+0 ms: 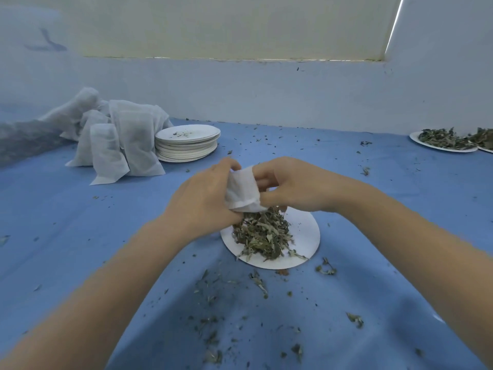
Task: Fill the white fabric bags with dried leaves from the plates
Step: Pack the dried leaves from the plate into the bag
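Two hands work one white fabric bag (244,190) above the near plate (306,236); the left hand (202,198) and right hand (290,185) both pinch its cloth. The bag looks barely opened; leaves (260,236) pushed at it could spill onto the table (80,236), already littered. Toward the far right corner, two plates of leaves (448,140); toward the far left, one stack of empty plates (188,142) and a heap of bags (117,140), uncountable.
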Motion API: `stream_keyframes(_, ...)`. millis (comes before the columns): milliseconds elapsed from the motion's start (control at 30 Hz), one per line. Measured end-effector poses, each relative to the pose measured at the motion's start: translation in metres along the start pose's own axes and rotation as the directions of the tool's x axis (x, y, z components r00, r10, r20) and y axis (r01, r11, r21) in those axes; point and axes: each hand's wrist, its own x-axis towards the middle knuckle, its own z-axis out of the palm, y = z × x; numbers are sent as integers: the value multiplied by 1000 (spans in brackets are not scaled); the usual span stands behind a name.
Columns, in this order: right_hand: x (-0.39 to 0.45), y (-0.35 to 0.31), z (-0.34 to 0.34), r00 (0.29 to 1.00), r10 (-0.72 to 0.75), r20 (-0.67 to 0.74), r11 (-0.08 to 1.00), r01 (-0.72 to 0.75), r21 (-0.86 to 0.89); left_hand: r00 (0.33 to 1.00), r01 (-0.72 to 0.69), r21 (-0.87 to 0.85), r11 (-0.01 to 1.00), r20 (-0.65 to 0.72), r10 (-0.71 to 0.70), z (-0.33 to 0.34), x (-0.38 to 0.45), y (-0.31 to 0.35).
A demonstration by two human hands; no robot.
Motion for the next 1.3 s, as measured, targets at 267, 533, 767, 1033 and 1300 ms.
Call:
stream_keyframes(267, -19, 21, -1, 983, 57, -174, 940, -112, -323, 1000, 13, 107, 994, -12, -12, -11, -18, -22)
stream_keyframes(533, -10, 32, 22, 990, 103, -101, 792, -143, -593, 999, -5, 196, 981, 41, -3, -1, -20, -19)
stream_keyframes(767, -19, 21, -10, 959, -23, -282, 911, -96, -400, 999, 15, 261, 965, 42, -27, 4, -18, -21)
stream_keyframes(1033, -3, 5, 10, 959, -155, -236, 924, 57, -378, 984, -114, -38, 993, -144, 107, 17, -17, 2)
stream_keyframes(1300, -5, 5, 11, 971, -46, -234, 996, 62, 60, 991, 41, -97, 994, -123, -53, 15, -8, -2)
